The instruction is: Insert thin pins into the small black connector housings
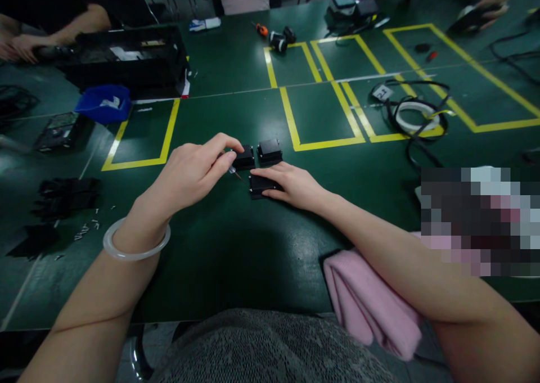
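Three small black boxes with bright screws at their edges sit close together on the green table. On the nearest black box [258, 188] rests my right hand [293, 183], its thumb and fingers gripping the box from the right. My left hand [200, 166] pinches what looks like a small screwdriver [232, 170] with a clear handle end. Its thin shaft points down toward the near box's left side; whether the tip touches a screw cannot be made out. Just behind are the second box [244, 158], partly covered by my left fingers, and the third box [270, 148].
Loose screws [86, 229] and black parts [65, 196] lie at left. Behind them are a blue bin [105, 103] and a long black housing [126, 57]. A coiled cable [415, 118] is at right, above a pink cloth [371, 304]. Other people's hands work at the far edge.
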Demonstrator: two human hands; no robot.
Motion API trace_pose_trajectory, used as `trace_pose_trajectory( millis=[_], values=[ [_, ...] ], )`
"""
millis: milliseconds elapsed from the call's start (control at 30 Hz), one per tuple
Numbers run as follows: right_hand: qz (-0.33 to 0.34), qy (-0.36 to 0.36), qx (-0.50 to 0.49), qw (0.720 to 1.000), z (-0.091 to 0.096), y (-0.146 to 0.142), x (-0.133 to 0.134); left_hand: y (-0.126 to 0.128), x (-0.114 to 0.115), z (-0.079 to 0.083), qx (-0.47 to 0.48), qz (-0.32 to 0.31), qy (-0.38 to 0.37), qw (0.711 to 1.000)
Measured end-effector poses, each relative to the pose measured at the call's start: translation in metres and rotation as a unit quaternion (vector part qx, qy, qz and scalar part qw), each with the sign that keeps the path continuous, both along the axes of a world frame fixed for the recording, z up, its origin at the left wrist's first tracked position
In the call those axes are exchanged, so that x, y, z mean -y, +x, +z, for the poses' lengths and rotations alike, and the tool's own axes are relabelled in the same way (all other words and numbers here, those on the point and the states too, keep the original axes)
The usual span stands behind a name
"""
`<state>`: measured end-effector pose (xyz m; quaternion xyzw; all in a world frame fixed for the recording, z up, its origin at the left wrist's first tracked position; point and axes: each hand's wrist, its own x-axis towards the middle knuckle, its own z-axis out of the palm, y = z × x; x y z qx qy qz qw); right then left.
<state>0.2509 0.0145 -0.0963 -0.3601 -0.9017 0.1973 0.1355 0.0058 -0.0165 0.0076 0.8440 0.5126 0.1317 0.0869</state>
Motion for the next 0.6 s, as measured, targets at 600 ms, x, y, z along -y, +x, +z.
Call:
trace_pose_trajectory(
  millis=[600],
  values=[
    [0.001,0.002,0.002,1.000,-0.0005,-0.0002,-0.0003,-0.0022,-0.0004,-0.0033,0.014,-0.007,0.014,1.000]
  ],
)
